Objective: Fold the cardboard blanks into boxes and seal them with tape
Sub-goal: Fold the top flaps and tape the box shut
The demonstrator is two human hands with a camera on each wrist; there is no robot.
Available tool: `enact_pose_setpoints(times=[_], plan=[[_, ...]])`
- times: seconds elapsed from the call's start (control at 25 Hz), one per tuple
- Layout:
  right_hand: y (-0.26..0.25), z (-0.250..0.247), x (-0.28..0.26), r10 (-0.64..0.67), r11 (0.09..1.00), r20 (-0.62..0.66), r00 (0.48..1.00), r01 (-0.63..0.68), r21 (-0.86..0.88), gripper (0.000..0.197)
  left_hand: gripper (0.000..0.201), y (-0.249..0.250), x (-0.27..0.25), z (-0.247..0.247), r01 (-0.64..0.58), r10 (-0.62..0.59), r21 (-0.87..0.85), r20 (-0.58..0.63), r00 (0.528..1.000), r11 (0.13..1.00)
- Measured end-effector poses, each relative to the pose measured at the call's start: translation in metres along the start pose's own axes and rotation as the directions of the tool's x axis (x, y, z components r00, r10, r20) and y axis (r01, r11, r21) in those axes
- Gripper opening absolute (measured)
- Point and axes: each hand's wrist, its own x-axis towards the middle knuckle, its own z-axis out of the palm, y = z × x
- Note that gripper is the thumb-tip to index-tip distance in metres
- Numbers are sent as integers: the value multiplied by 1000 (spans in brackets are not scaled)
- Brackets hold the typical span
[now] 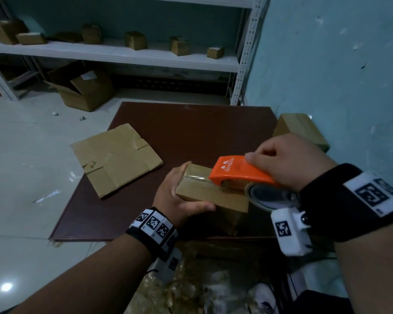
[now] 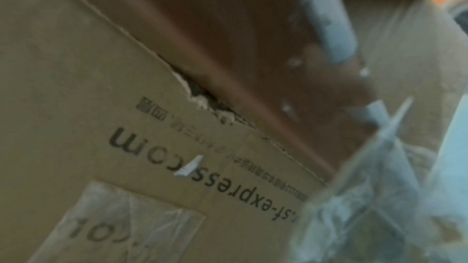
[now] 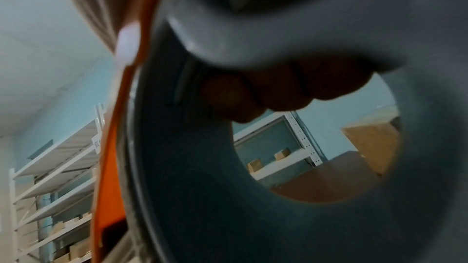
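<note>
Brown cardboard box (image 1: 210, 196) is sitting on the dark reddish-brown board (image 1: 191, 128), its taped flap seam running lengthwise from far-left to near-right in the head view. The left hand (image 1: 177, 198) is gripping the box's left end, thumb along the near edge. The right hand (image 1: 288, 162) is clamped on the orange plastic tape dispenser (image 1: 236, 172), which is lying along that seam over the box's right half, so the pull should be heading toward the right hand's side. A flat cardboard blank (image 1: 116, 157) is waiting to the left.

Left wrist view is showing only a printed carton face (image 2: 126, 147) and board edge; blurred.

Right wrist view is showing fingers (image 3: 266, 91) curling through the grey roll core (image 3: 228, 207).
</note>
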Motion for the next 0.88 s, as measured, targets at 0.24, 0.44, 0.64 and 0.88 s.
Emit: enact_pose_setpoints(times=[0.24,0.44,0.64,0.88], plan=[[35,-4,-16,52,996,-39,998,-49,71,31,124,-5,-1,6,37,-37,48,-8,999,998],[64,-14,-19,50,995,-42,998,-46,94,30,111,1,-4,4,43,-42,40,-27,999,998],[88,-14,-21,68,984,-10,998,-66,165,28,116,7,-4,2,54,-52,68,-27,998,996],[102,-10,-18,78,980,11,997,-79,181,26,122,9,-6,2,48,-44,106,-38,998,993]])
